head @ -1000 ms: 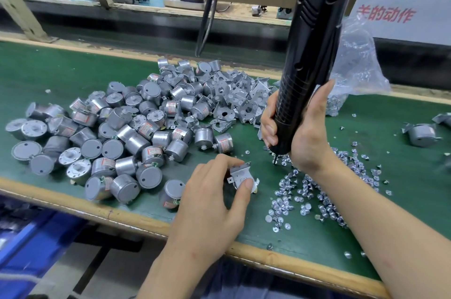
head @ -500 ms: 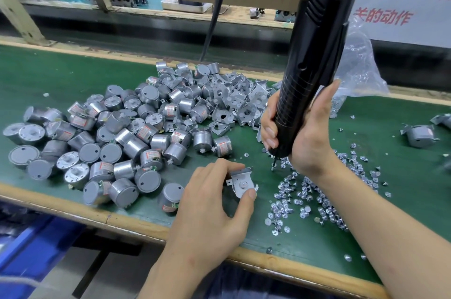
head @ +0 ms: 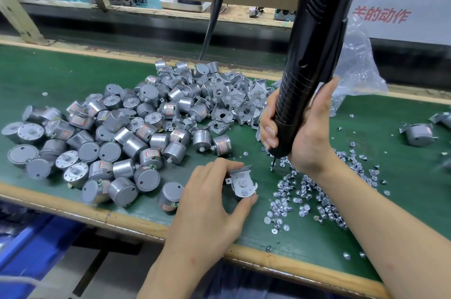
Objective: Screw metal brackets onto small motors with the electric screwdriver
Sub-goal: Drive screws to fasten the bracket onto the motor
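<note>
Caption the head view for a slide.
Left hand holds a bracketed motor on the green bench; right hand grips the electric screwdriver, tip by loose screws.

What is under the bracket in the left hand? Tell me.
A motor, gripped by the left hand. Only its hub shows, through the centre hole of the bracket; the bracket and the fingers cover its body.

Black electric screwdriver (head: 314, 54) leans near upright, bit down among loose screws (head: 317, 191). Silver bracket (head: 241, 183) faces up, just left of them.
</note>
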The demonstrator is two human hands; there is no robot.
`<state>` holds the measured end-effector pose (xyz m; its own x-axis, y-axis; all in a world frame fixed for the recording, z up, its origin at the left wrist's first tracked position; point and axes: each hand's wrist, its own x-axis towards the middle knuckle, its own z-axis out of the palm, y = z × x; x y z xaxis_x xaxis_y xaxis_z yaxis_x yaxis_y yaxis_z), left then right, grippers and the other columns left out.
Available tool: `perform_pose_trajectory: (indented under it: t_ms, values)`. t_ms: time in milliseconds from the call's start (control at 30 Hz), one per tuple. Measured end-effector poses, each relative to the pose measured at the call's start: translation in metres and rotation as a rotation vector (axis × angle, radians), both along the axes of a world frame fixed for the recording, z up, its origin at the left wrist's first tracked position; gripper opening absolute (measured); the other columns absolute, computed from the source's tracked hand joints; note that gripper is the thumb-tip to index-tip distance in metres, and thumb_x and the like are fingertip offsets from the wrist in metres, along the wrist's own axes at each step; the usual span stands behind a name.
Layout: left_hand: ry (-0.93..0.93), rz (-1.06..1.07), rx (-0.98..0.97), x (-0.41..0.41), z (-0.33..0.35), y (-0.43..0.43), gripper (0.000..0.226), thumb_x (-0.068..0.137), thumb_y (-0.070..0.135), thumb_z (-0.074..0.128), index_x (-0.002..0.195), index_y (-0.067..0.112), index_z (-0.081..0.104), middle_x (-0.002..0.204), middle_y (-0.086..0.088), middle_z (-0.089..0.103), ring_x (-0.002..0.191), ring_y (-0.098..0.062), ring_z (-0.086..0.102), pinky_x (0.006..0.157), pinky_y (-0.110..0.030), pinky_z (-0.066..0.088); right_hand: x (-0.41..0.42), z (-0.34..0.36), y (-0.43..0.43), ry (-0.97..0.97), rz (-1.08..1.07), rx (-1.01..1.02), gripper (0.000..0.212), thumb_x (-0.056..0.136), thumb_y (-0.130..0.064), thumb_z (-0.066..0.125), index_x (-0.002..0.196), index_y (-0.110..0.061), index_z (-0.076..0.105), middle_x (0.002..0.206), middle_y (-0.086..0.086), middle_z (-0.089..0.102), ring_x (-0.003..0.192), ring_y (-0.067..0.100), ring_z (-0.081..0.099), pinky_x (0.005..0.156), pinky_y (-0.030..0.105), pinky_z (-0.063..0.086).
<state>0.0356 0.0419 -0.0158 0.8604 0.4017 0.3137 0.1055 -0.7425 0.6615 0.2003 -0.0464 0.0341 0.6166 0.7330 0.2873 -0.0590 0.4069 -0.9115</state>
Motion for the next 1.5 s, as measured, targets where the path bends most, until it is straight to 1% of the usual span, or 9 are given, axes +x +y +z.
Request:
perform_pose_trajectory:
  t_ms: [500, 933, 1067, 1133, 1200, 1267, 1367, 1433, 1500]
  values:
    - [0.001, -0.003, -0.021, 0.0, -0.001, 0.001, 0.044, 0.079, 0.042, 0.077, 0.114, 0.041, 0.051, 0.108, 0.03, 0.053, 0.108, 0.001, 0.052, 0.087, -0.017, 0.042, -0.003, -0.004, 0.001, 0.039, 0.059, -0.01, 0.08, 0.064, -0.096, 0.045, 0.074, -0.018, 0.056, 0.055, 0.0, 0.047, 0.042, 0.015, 0.042, 0.045, 0.028, 0.033]
    - [-0.015, 0.021, -0.027, 0.001, 0.0, 0.001, 0.042, 0.074, 0.043, 0.08, 0.108, 0.037, 0.056, 0.099, 0.033, 0.052, 0.098, 0.004, 0.052, 0.084, -0.015, 0.042, -0.008, 0.0, 0.002, 0.031, 0.06, -0.047, 0.079, 0.062, -0.097, 0.046, 0.074, -0.019, 0.057, 0.056, -0.001, 0.048, 0.042, 0.015, 0.043, 0.046, 0.025, 0.037]
    - [-0.021, 0.028, -0.023, 0.001, 0.0, 0.002, 0.043, 0.072, 0.044, 0.082, 0.107, 0.036, 0.058, 0.095, 0.029, 0.053, 0.094, 0.003, 0.054, 0.082, -0.015, 0.043, -0.016, 0.012, 0.005, 0.031, 0.06, -0.002, 0.079, 0.06, -0.095, 0.046, 0.072, -0.018, 0.055, 0.054, -0.001, 0.048, 0.041, 0.014, 0.043, 0.046, 0.024, 0.038]
    - [-0.025, 0.03, -0.014, 0.002, 0.0, 0.002, 0.044, 0.071, 0.043, 0.083, 0.107, 0.033, 0.059, 0.094, 0.03, 0.052, 0.092, 0.002, 0.055, 0.082, -0.013, 0.043, -0.022, 0.02, 0.008, 0.038, 0.066, 0.056, 0.078, 0.062, -0.094, 0.042, 0.071, -0.018, 0.055, 0.052, -0.003, 0.048, 0.04, 0.014, 0.043, 0.045, 0.023, 0.038]
    - [-0.029, 0.035, -0.016, 0.003, 0.001, 0.002, 0.044, 0.07, 0.041, 0.084, 0.106, 0.031, 0.06, 0.092, 0.031, 0.051, 0.091, 0.0, 0.056, 0.081, -0.011, 0.042, -0.027, 0.026, 0.013, 0.054, 0.073, 0.087, 0.083, 0.067, -0.098, 0.028, 0.068, -0.019, 0.056, 0.05, -0.003, 0.048, 0.038, 0.014, 0.042, 0.045, 0.022, 0.038]
    - [-0.037, 0.038, -0.018, 0.003, 0.001, 0.002, 0.044, 0.069, 0.039, 0.086, 0.104, 0.031, 0.061, 0.09, 0.032, 0.051, 0.09, 0.0, 0.056, 0.081, -0.008, 0.04, -0.034, 0.028, 0.018, 0.083, 0.094, 0.099, 0.079, 0.071, -0.089, 0.018, 0.065, -0.02, 0.056, 0.049, -0.002, 0.048, 0.037, 0.015, 0.041, 0.045, 0.021, 0.038]
    - [-0.038, 0.046, -0.028, 0.004, 0.001, 0.002, 0.043, 0.069, 0.038, 0.087, 0.103, 0.029, 0.062, 0.089, 0.029, 0.052, 0.089, 0.001, 0.056, 0.08, -0.005, 0.038, -0.041, 0.028, 0.026, 0.06, 0.092, 0.09, 0.082, 0.064, -0.099, 0.03, 0.065, -0.021, 0.057, 0.049, -0.001, 0.048, 0.037, 0.015, 0.042, 0.044, 0.022, 0.038]
    - [-0.039, 0.049, -0.03, 0.003, 0.002, 0.001, 0.044, 0.068, 0.038, 0.087, 0.103, 0.027, 0.064, 0.088, 0.027, 0.052, 0.089, -0.001, 0.057, 0.08, -0.007, 0.039, -0.043, 0.026, 0.029, 0.036, 0.08, 0.087, 0.076, 0.057, -0.096, 0.042, 0.065, -0.021, 0.057, 0.05, 0.0, 0.048, 0.038, 0.015, 0.042, 0.045, 0.023, 0.037]
    - [-0.038, 0.05, -0.03, 0.004, 0.003, 0.001, 0.044, 0.068, 0.037, 0.087, 0.104, 0.025, 0.065, 0.089, 0.027, 0.052, 0.09, -0.004, 0.058, 0.08, -0.012, 0.041, -0.043, 0.024, 0.031, 0.037, 0.084, 0.078, 0.075, 0.055, -0.095, 0.044, 0.065, -0.022, 0.056, 0.05, 0.0, 0.047, 0.039, 0.015, 0.042, 0.045, 0.023, 0.037]
